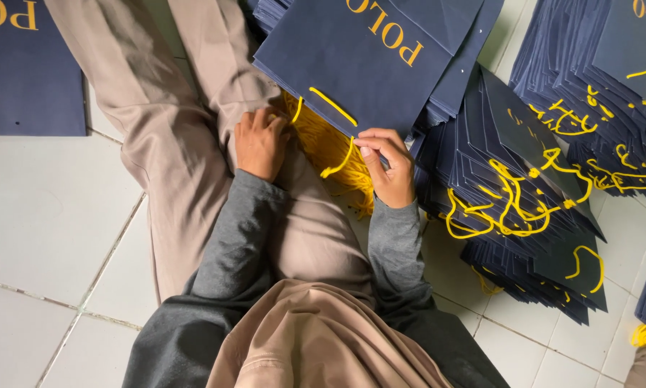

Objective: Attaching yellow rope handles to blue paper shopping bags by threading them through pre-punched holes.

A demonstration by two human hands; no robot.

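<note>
Pinching a yellow cord (337, 167) at the near edge of the navy paper bag (351, 65) on the lap, the right hand (389, 169) could tear the hole, while the left hand (259, 142) grips the bundle of yellow cords (323, 144).

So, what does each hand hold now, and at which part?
The right hand pinches a yellow cord handle near its end, at the dark blue paper bag. The left hand rests on the yellow cord bundle; its grip is hidden.

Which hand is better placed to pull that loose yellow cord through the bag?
Probably the right hand: its fingertips already pinch the yellow cord at the navy bag edge. The left hand rests in the cord bundle.
</note>
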